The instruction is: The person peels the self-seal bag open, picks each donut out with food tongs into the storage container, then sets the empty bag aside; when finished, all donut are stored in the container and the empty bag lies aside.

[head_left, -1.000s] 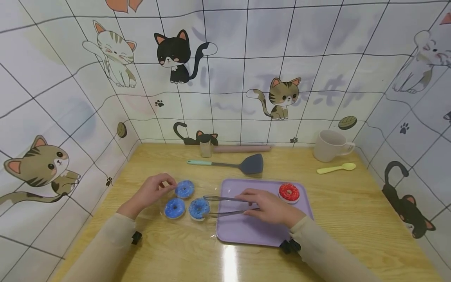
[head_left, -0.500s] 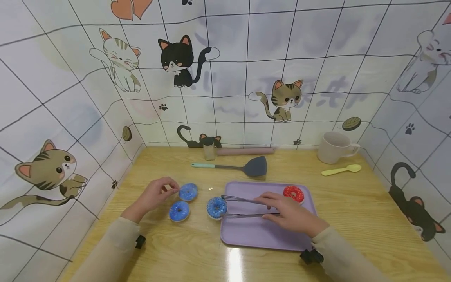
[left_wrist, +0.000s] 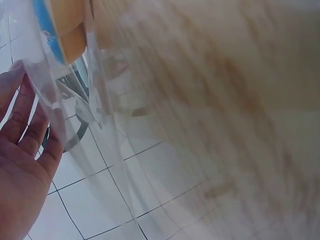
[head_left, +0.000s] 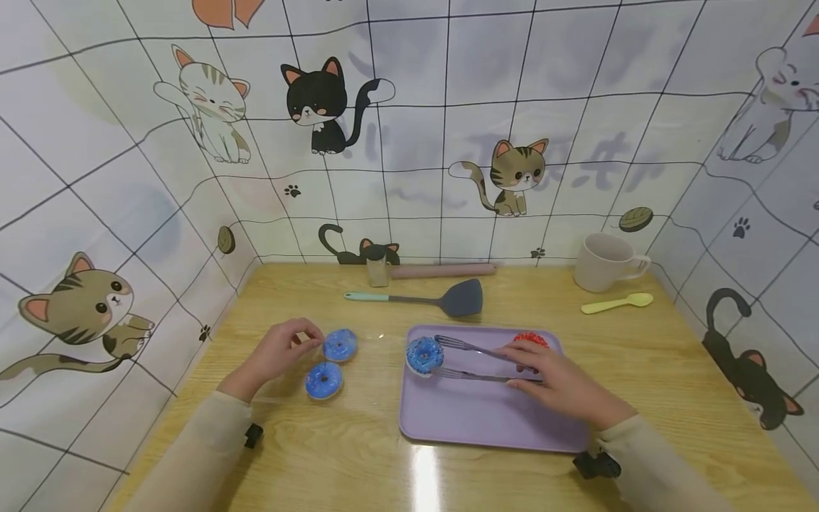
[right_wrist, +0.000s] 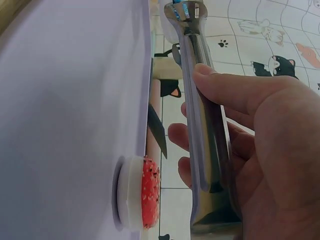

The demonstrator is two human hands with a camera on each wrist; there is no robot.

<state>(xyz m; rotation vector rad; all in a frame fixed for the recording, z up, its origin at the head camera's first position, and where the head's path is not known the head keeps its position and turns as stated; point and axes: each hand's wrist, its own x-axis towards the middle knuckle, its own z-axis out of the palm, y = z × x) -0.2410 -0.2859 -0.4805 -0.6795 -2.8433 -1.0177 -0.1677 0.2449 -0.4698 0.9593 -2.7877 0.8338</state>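
Observation:
My right hand [head_left: 557,380] grips metal tongs [head_left: 476,363], which clamp a blue donut [head_left: 424,355] just over the left part of the purple tray [head_left: 486,423]. A red donut [head_left: 530,339] sits at the tray's far side, half hidden behind that hand. In the right wrist view the tongs [right_wrist: 200,100] run through my curled fingers [right_wrist: 235,95], with the red donut [right_wrist: 149,192] on the tray [right_wrist: 65,100]. My left hand [head_left: 281,352] pinches a clear plastic film [head_left: 281,391] beside two blue donuts [head_left: 339,345] [head_left: 323,380]. The film [left_wrist: 75,100] fills the left wrist view.
A dark spatula with a teal handle [head_left: 448,299] and a pink-handled mallet [head_left: 435,271] lie at the back of the wooden table [head_left: 358,455]. A beige cup [head_left: 604,263] and a yellow spoon [head_left: 617,304] stand at the back right. Cat-patterned walls close in three sides.
My right hand has carried the blue donut in the tongs rightward, from the film to over the tray. The left hand has stayed by the other two donuts.

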